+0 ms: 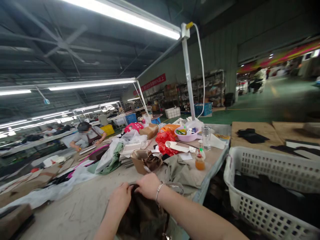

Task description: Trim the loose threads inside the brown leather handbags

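Note:
A dark brown bag-like piece of fabric [140, 213] hangs at the near edge of the worktable, low in the head view. My left hand [121, 197] pinches its upper edge from the left. Close beside it, my right hand [150, 186], with a bracelet at the wrist, grips the same edge from the right. The fingertips of both hands nearly meet, and the fabric between them is partly hidden. Just beyond my hands stands an open cardboard box [138, 162] with crumpled brown material [153, 162] in it.
A white plastic basket [272, 210] with dark pieces stands at the right. Farther along the table [75, 206] are a red plastic bag [165, 141], a lilac basin [186, 136], a glass jar [206, 137] and a bottle of orange liquid [200, 163]. Another person [88, 135] works at the left.

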`<state>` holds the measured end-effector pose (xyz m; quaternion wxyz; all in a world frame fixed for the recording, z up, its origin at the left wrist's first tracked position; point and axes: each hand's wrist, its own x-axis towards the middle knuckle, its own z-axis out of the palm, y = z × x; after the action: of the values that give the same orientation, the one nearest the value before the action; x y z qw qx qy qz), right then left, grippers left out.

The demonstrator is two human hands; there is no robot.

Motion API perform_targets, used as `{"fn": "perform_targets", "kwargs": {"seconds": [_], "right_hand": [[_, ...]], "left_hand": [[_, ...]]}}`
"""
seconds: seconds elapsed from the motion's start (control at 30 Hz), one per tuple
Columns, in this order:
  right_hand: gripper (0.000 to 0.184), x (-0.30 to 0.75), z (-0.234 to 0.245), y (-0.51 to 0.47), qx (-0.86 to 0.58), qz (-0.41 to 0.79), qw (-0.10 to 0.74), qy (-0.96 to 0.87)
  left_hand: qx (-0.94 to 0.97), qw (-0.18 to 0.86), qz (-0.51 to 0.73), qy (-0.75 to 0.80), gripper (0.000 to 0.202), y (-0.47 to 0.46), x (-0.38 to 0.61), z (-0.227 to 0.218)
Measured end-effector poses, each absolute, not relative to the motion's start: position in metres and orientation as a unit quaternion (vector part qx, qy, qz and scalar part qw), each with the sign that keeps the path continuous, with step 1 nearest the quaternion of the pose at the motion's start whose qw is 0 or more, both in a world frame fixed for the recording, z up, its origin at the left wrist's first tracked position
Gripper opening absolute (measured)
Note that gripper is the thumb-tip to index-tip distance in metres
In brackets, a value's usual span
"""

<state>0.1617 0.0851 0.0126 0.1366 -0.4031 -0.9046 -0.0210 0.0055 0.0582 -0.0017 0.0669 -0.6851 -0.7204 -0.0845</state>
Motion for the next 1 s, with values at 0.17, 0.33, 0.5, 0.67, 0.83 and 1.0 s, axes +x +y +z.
{"fn": "perform_targets", "kwargs": {"seconds": [0.17,0.33,0.5,0.67,0.83,1.0], "right_hand": [[0.025,0.152,0.006,0.093,-0.396,-0.021,0.158,-0.904],[0.023,0.153,0.013,0.090,-0.395,-0.013,0.149,-0.906],[0.023,0.163,0.018,0.078,-0.396,-0.003,0.125,-0.910],[0.026,0.182,0.006,0.078,-0.403,-0.005,0.137,-0.905],[0.026,0.187,0.003,0.075,-0.420,-0.013,0.125,-0.899],[0.024,0.186,0.001,0.073,-0.415,-0.029,0.137,-0.899]], "left_hand": [[-0.678,0.046,-0.099,-0.727,0.035,0.051,0.003,0.006],[-0.677,0.008,-0.108,-0.728,0.027,0.032,0.001,0.015],[-0.720,-0.034,-0.114,-0.684,0.016,0.023,-0.004,0.015],[-0.750,-0.054,-0.185,-0.633,0.009,0.027,-0.004,0.008],[-0.755,-0.043,-0.197,-0.624,0.013,0.033,0.002,0.009],[-0.732,0.004,-0.144,-0.666,0.025,0.034,0.004,0.013]]}}
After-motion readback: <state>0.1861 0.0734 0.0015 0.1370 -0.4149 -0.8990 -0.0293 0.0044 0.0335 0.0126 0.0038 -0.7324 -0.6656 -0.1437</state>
